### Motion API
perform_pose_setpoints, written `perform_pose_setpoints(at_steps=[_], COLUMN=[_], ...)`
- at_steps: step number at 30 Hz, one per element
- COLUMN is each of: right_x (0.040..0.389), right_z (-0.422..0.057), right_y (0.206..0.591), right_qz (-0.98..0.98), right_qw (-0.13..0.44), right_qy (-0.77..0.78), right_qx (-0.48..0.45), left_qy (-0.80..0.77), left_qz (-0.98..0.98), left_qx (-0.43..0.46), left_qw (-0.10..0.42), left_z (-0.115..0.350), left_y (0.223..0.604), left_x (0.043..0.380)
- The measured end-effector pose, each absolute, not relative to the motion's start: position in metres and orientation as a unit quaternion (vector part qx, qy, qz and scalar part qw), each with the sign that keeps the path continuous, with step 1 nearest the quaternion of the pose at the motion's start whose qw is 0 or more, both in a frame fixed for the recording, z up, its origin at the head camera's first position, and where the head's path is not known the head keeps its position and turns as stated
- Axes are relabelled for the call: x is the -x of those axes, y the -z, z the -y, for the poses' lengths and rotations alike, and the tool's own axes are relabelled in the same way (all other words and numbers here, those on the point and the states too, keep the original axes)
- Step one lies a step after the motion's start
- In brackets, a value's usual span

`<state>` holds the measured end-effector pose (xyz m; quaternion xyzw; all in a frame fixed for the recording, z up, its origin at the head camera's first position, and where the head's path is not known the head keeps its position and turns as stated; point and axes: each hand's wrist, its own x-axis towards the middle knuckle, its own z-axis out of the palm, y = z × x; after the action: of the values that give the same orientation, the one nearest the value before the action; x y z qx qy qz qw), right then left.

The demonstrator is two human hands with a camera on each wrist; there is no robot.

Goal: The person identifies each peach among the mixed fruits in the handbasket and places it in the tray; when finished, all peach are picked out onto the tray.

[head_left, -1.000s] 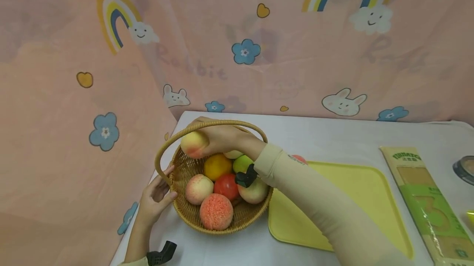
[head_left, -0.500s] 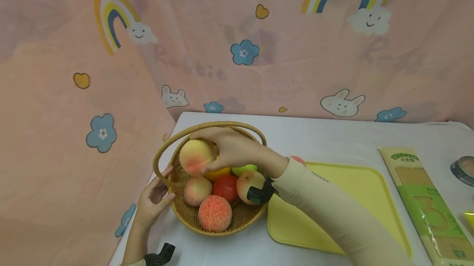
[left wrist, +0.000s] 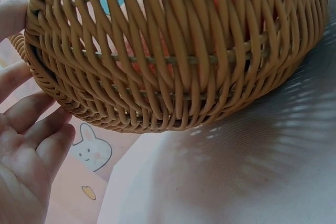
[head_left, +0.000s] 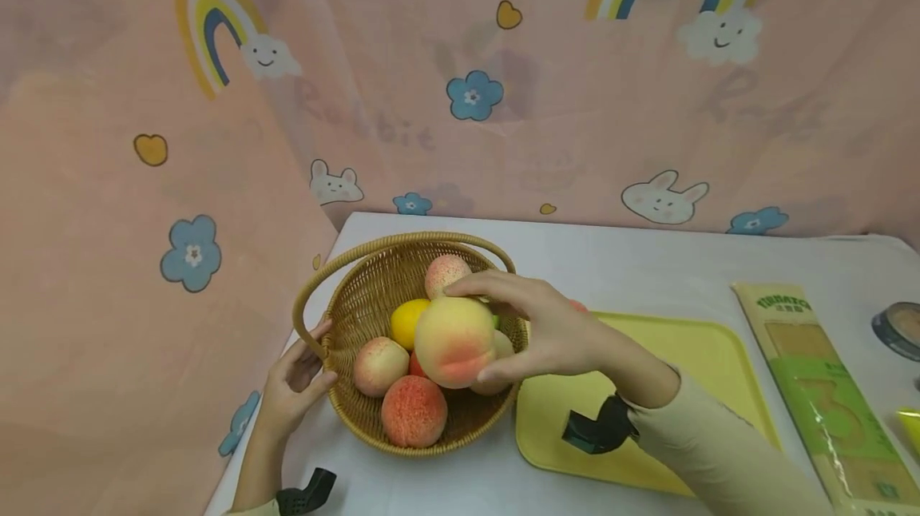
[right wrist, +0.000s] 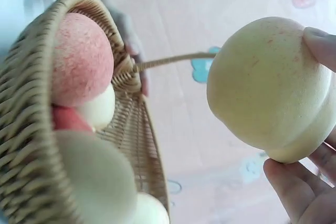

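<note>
My right hand (head_left: 549, 328) pinches a large yellow peach with a red blush (head_left: 454, 340), thumb on one side and fingers on the other. The peach is raised over the right part of a wicker basket (head_left: 366, 428). At the basket's left side, my left hand (head_left: 287, 392) touches the rim near the handle's foot, palm off the weave. Its fingers lie spread and loosely bent against the outside in the left wrist view. Inside the basket are a coral-red rough ball-shaped fruit (head_left: 414, 412), a pale peach (head_left: 381, 367), a yellow fruit (head_left: 406, 323) and a speckled pink one (head_left: 447, 272).
A tall arched handle (head_left: 402, 240) rises over the basket. To its right lies a yellow tray (head_left: 683, 364), partly under my right forearm. Farther right are a green and beige packet (head_left: 819, 388) and a dark round roll (head_left: 902, 328). A pink printed curtain (head_left: 561, 101) hangs behind.
My right hand has carried the peach from the basket's back left toward the right and nearer to me, uncovering the speckled fruit behind. My left hand has stayed at the rim.
</note>
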<state>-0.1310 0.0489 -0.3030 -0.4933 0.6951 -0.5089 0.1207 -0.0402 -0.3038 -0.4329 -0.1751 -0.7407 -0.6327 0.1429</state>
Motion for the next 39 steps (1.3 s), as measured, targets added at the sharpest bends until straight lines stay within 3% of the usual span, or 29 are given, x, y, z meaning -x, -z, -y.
perform_pose_setpoints(at_steps=[11, 21, 30, 39], right_x=[0.13, 0.137, 0.144, 0.151], right_z=[-0.138, -0.205, -0.229, -0.24], right_y=[0.354, 0.404, 0.435, 0.453], right_qz=[-0.723, -0.745, -0.802, -0.797], right_qw=[0.057, 0.033, 0.08, 0.128], right_qy=[0.556, 0.59, 0.553, 0.557], right_qx=[0.407, 0.31, 0.211, 0.194], left_qy=[0.63, 0.639, 0.634, 0.638], left_qz=[0.746, 0.736, 0.742, 0.738], left_qx=[0.163, 0.174, 0.17, 0.176], left_qw=[0.142, 0.136, 0.137, 0.136], left_z=[0.302, 0.303, 0.305, 0.304], left_y=[0.432, 0.433, 0.433, 0.433], left_x=[0.038, 0.038, 0.039, 0.039])
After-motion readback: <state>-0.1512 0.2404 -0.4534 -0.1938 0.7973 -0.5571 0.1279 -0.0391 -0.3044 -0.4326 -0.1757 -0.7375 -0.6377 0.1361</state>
